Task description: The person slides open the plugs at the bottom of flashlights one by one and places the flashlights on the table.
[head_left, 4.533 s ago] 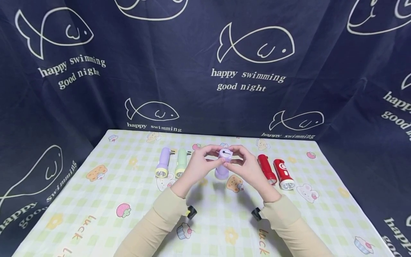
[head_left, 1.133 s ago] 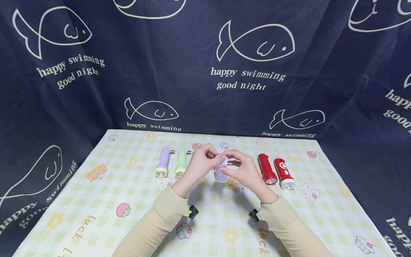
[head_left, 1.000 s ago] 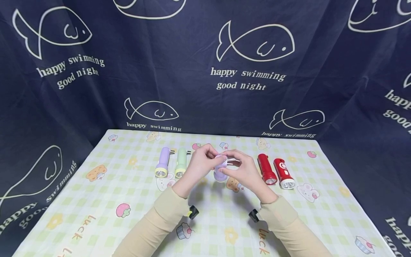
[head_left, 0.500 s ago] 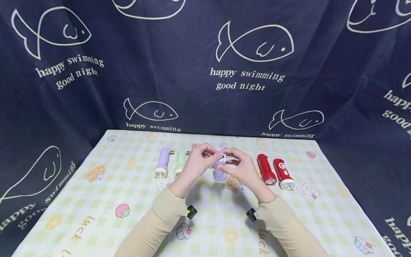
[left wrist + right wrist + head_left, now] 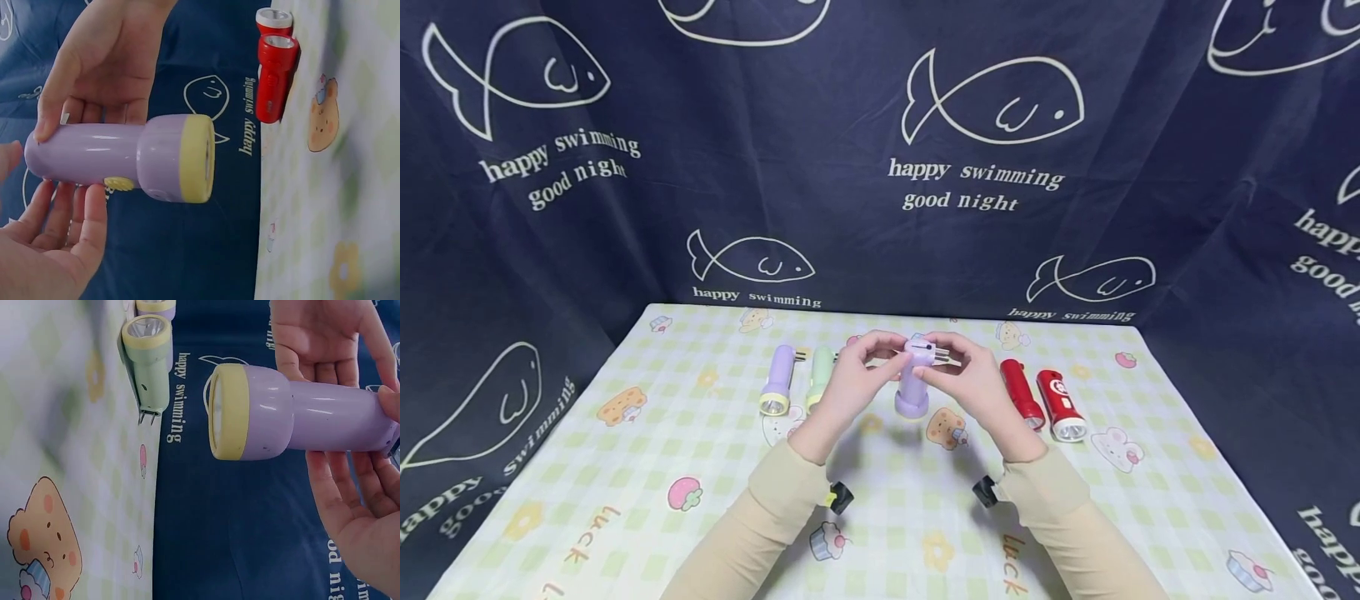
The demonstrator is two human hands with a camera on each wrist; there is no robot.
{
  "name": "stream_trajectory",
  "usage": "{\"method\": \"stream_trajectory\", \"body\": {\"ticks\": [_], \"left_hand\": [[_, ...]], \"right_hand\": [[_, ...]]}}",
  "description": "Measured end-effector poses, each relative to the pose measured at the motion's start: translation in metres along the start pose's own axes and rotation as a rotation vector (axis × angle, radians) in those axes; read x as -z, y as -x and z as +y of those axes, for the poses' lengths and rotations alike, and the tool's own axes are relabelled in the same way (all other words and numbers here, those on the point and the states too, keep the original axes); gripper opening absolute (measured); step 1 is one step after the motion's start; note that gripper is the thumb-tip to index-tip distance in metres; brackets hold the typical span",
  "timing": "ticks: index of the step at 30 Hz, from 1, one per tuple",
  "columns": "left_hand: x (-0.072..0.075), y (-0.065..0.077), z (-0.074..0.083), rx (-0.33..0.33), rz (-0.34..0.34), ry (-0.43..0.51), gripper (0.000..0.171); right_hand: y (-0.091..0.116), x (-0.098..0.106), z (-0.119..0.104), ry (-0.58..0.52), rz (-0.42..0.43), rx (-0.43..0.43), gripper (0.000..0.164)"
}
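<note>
Between both hands, head down and tail up, is a purple flashlight [image 5: 913, 392] with a yellow rim round its lens. Metal plug prongs [image 5: 942, 356] stick out from its tail toward the right hand. My left hand [image 5: 859, 379] holds it near the tail with thumb and fingertips. On the other side, my right hand [image 5: 967, 382] grips the tail end too, thumb on the near side. In the left wrist view a yellow switch [image 5: 119, 183] shows on the barrel, beside the left fingertips. The flashlight's head [image 5: 262, 412] points at the table, clear of it.
Left of the hands lie another purple flashlight [image 5: 781, 375] and a green flashlight [image 5: 822, 375], partly covered by the left hand. Two red flashlights [image 5: 1021, 396] lie to the right. A checked cloth [image 5: 647, 533] covers the table; a dark blue curtain [image 5: 850, 150] hangs behind.
The flashlight has risen slightly and its tail, earlier under the left thumb, now shows. Its prongs, not visible 4.5 seconds ago, stand out to the right.
</note>
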State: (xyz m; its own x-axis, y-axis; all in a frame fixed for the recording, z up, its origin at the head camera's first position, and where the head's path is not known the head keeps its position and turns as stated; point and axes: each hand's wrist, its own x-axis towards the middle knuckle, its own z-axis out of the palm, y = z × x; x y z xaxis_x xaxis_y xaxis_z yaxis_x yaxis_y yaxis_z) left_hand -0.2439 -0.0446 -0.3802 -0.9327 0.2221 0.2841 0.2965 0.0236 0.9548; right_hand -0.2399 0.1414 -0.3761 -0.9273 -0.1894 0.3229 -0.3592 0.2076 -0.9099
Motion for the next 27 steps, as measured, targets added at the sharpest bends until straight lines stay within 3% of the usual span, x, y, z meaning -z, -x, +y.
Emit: {"method": "stream_trajectory", "body": {"ticks": [7,17,22,27], "left_hand": [[0.001,0.003,-0.009,-0.069,-0.009,-0.011,0.036],[-0.004,0.006,-0.02,-0.102,-0.022,0.084,0.046],[-0.005,0.009,-0.018,-0.077,-0.025,0.082,0.047],[-0.005,0.016,-0.001,-0.082,-0.029,0.078,0.044]], "right_hand": [[-0.003,0.003,0.001,0.017,0.018,-0.051,0.043],[-0.004,0.001,-0.002,0.001,0.006,-0.059,0.042],[-0.006,0.001,-0.002,0.018,0.007,-0.057,0.04],[-0.007,0.001,0.0,0.026,0.004,-0.068,0.04]]}}
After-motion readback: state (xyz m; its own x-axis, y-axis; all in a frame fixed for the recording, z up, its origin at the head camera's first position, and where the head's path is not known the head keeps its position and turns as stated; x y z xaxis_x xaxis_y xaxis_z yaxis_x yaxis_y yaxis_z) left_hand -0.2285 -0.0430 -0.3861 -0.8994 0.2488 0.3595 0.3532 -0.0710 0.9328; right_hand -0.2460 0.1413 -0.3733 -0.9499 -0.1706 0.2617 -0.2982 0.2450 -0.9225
